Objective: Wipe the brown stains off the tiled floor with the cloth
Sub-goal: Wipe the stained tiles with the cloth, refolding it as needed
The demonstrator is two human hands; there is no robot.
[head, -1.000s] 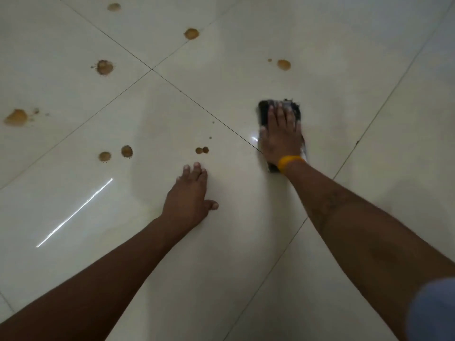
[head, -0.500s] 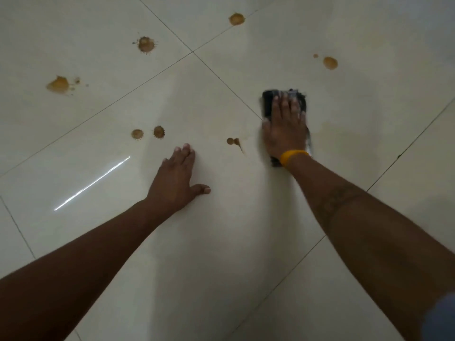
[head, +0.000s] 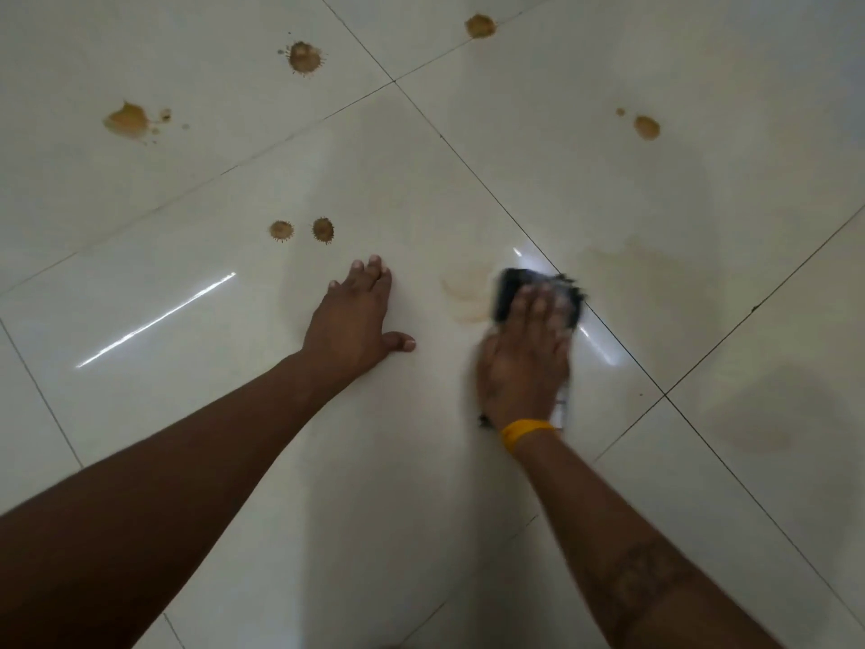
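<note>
- The right hand (head: 524, 363), a yellow band (head: 526, 430) at its wrist, lies flat on the dark cloth (head: 515, 292), fingers (head: 543, 306) straight and close together, pressing it to the tiled floor (head: 374, 484); the hand is motion-blurred.
- The left hand (head: 348, 320) rests palm-down on the floor beside it, fingers together and thumb stuck out toward the right hand.
- A faint brown smear (head: 465, 297) lies just left of the cloth, between the two hands.
- Just beyond the left fingertips sit two small brown stains (head: 302, 230).
- Further off lie a splash (head: 127, 120), a spattered spot (head: 304, 57), a spot (head: 480, 25) on a grout line, and a spot (head: 647, 127) well beyond the right fingers.
</note>
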